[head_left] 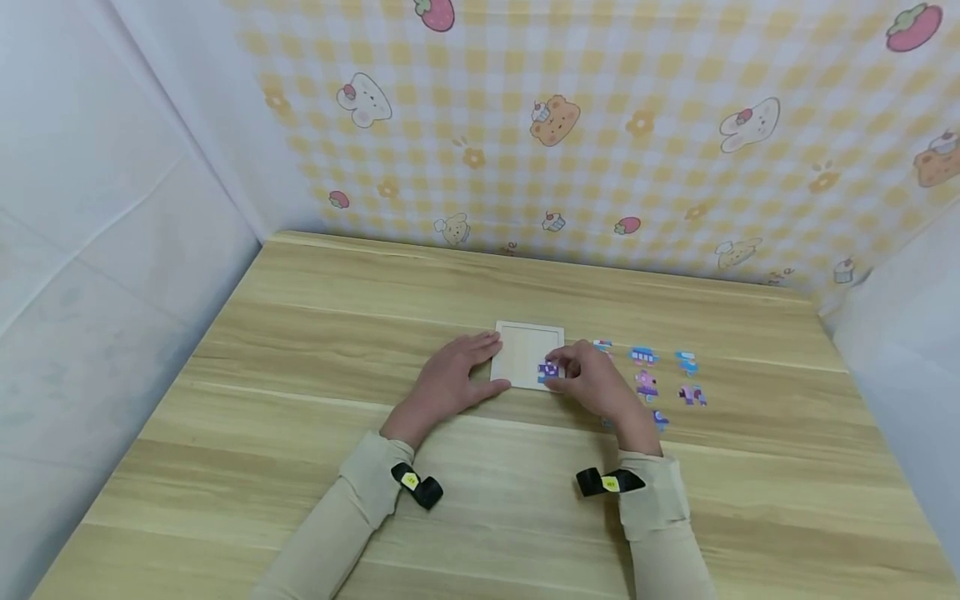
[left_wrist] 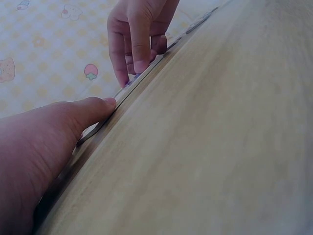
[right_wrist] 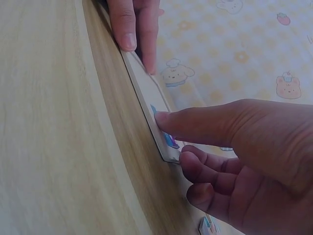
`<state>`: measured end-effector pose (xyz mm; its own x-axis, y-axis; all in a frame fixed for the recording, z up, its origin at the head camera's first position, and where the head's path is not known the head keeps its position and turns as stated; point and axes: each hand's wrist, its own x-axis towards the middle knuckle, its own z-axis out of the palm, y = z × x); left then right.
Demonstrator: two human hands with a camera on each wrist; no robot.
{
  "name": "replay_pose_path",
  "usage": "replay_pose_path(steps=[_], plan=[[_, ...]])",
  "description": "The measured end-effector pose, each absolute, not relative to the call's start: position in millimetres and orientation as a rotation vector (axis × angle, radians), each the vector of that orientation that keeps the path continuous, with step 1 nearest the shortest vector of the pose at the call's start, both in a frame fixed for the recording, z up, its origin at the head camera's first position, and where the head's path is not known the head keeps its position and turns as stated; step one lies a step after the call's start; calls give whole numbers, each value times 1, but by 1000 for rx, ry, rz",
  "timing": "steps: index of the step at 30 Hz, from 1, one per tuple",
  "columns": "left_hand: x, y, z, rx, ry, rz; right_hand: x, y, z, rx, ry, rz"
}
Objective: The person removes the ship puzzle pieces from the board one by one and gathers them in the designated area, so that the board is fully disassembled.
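A square, pale wooden puzzle tray (head_left: pixel 517 354) lies on the table. My left hand (head_left: pixel 453 375) rests at its left side, fingers fairly straight, with the thumb at the near-left corner and the fingertips on the far-left edge. In the tray's near-right corner sits a purple and blue puzzle piece (head_left: pixel 548 372). My right hand (head_left: pixel 596 379) holds this piece between thumb and index finger, its other fingers curled. The right wrist view shows the thumb on the piece (right_wrist: pixel 171 141); the index fingertip is hidden there.
Right of the tray lie several loose puzzle pieces, among them a blue one (head_left: pixel 643 356), a pink one (head_left: pixel 647 384) and a purple one (head_left: pixel 692 395). Some are partly covered by my right hand. A patterned cloth (head_left: pixel 510 167) hangs behind the wooden table (head_left: pixel 300 333).
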<state>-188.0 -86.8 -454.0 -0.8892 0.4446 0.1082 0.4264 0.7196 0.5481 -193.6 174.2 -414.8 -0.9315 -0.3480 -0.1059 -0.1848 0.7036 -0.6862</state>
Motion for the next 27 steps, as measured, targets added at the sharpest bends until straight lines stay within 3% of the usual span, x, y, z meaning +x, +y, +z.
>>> replay_pose_path(steps=[27], plan=[[-188,-86,-453,709,2884,886,-194,183,-417,-540,2709,-1214]])
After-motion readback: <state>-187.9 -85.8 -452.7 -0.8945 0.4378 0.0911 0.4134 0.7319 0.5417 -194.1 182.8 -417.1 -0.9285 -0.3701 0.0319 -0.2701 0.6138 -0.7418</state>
